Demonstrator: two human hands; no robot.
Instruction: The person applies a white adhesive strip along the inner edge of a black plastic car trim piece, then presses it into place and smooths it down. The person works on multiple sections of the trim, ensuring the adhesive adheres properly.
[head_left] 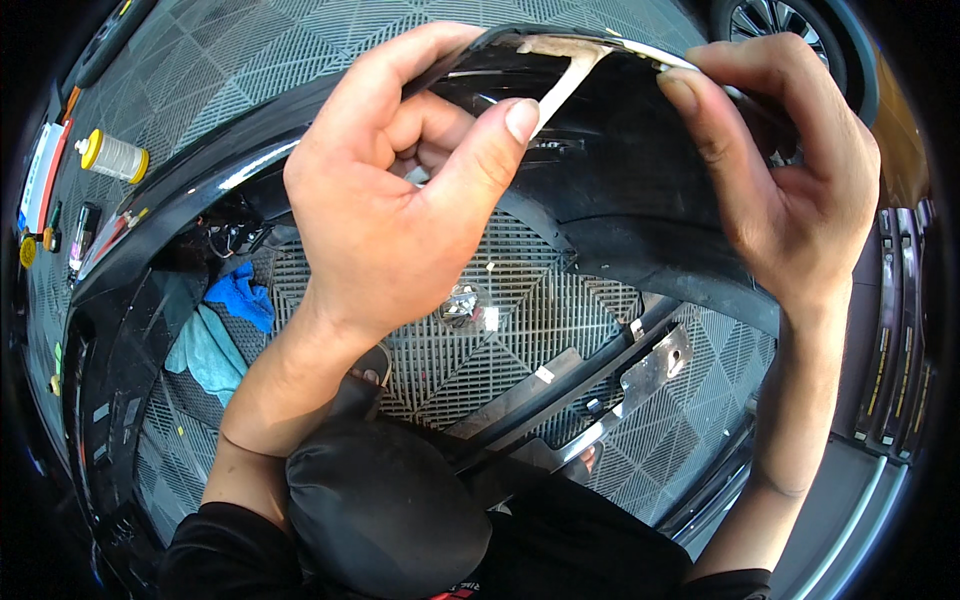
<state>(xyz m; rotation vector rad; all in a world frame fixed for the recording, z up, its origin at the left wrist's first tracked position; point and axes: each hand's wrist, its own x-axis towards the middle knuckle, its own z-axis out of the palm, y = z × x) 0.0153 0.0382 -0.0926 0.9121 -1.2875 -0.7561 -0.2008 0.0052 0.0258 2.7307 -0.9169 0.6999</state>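
A glossy black car bumper (650, 190) curves across the view. Along its upper edge runs a whitish adhesive strip (572, 82), with one length hanging loose and slanting down to my left thumb. My left hand (385, 185) is closed, its thumb against the strip's end and its index finger curled at the bumper's edge; the other fingers are partly hidden behind the thumb. At the upper right my right hand (790, 165) pinches the bumper's edge between thumb and index finger, where a pale line of the strip meets the fingertips.
On the tiled grating floor (480, 360) lie a blue cloth (240, 297), a teal cloth (207, 352) and long metal-and-black strips (600, 390). A yellow-capped bottle (113, 157) lies at the left. A car wheel (780, 30) stands at the upper right, dark slatted parts (900, 330) below it.
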